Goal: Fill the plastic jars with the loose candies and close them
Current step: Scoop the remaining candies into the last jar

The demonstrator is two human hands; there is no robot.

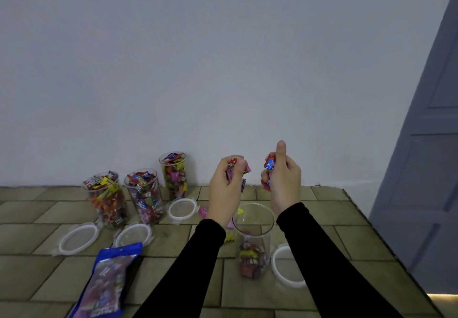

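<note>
Both hands are up in the middle of the frame. The left hand [224,186] grips a bunch of candies [235,169], and the right hand [282,181] grips red ones. The clear jar [254,240] stands just below them, only a little full. The candies look small, light and crinkly, so a loose fistful should work. The jar looks light and could tip.

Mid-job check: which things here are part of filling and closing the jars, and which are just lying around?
Part of the job:
- left hand and right hand, both gripping candies
- open jar, partly filled
- three full jars, not yet closed
- four lids on the floor
- loose candies on the floor
- candy bag

Just lying about:
- door
- wall
</note>
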